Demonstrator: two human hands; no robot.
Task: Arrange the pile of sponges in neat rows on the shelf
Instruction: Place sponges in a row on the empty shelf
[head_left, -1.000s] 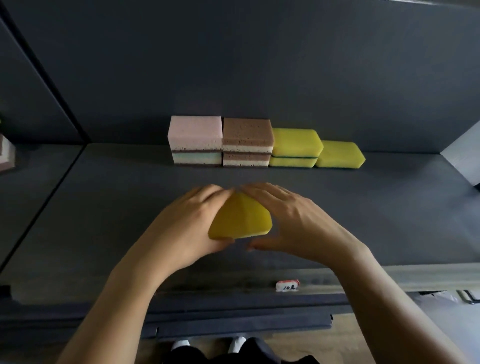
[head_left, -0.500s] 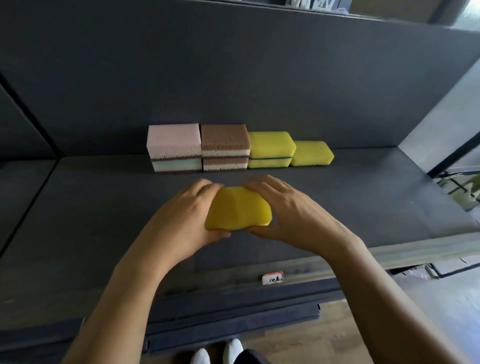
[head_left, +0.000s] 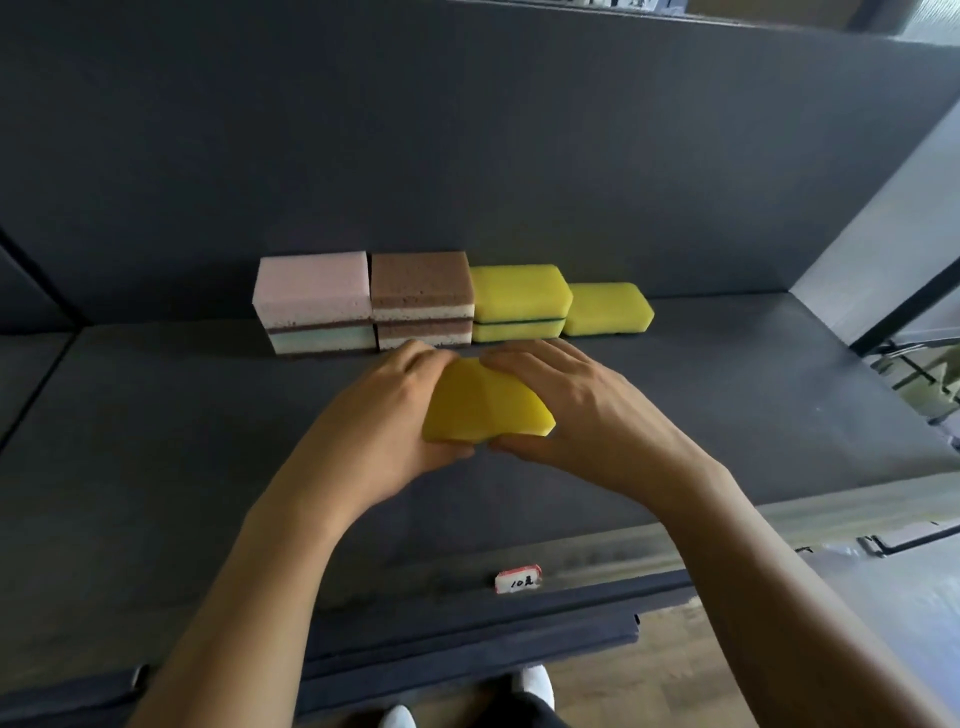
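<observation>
Evidently the yellow sponge (head_left: 483, 410), in a firm grip between the left hand (head_left: 384, 415) and right hand (head_left: 587, 410), has advanced over the shelf (head_left: 156, 441) and is now near the back row (head_left: 421, 291). Judged destination: atop the single yellow sponge (head_left: 608, 309) at the row's right end.

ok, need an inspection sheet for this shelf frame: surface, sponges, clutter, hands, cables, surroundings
Surface: dark shelf, flat, with a pale front rail.
Job's things: a row against the back panel, side by side: pink-over-mint stack, brown stack, yellow stack, then a single yellow sponge. The held yellow sponge is in front of the row; whether it touches the shelf is unclear.
Clutter: small price tag on the front rail.
Hands: the left hand and right hand both grip the held yellow sponge, one at each end.
Cables: nothing seen.
Surroundings: wooden floor and white shoes below; side wall at the right.
</observation>
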